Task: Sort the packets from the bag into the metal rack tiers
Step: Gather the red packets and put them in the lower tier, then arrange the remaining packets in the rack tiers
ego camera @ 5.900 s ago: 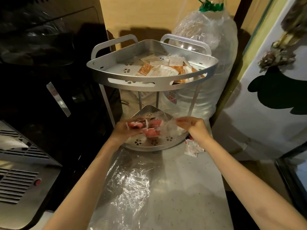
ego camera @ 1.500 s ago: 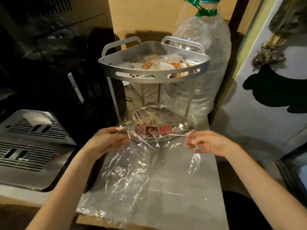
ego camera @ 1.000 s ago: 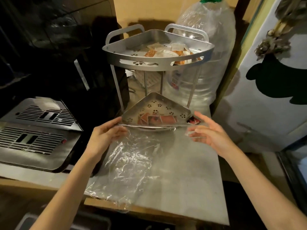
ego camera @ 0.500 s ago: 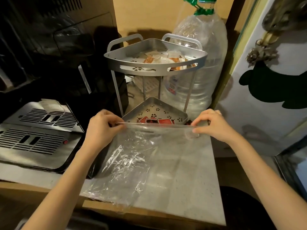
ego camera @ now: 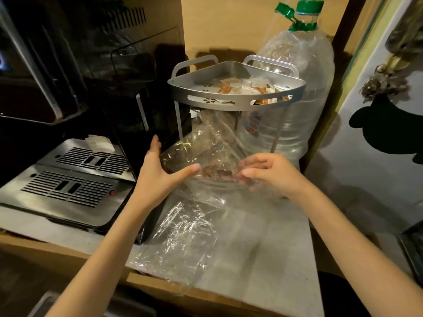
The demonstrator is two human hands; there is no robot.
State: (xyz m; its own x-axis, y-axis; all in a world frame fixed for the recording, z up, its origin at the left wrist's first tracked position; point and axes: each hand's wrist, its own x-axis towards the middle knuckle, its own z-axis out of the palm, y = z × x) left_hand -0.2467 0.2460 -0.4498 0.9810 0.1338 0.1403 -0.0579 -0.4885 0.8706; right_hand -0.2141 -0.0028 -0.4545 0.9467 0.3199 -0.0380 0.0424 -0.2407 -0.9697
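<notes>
A two-tier metal corner rack (ego camera: 229, 104) stands at the back of the counter. Its top tier holds several white and orange packets (ego camera: 242, 85). The clear plastic bag (ego camera: 183, 229) lies on the counter, its upper part billowing up in front of the lower tier. Reddish packets (ego camera: 212, 172) on that tier show dimly through the film. My left hand (ego camera: 160, 175) is spread with straight fingers at the bag's left edge. My right hand (ego camera: 270, 175), blurred, has loosely curved fingers at the bag's right side, with thumb and fingers apart.
A large clear water bottle (ego camera: 297, 99) with a green cap stands right behind the rack. A dark appliance with a slotted metal tray (ego camera: 68, 179) fills the left, a folded white paper (ego camera: 98, 143) on it. The grey counter (ego camera: 263, 259) ends at a wooden front edge.
Half a second ago both hands pinched the bag's top edge flat on the counter. Now the fingers have let go and the bag's upper part has risen over the lower tier.
</notes>
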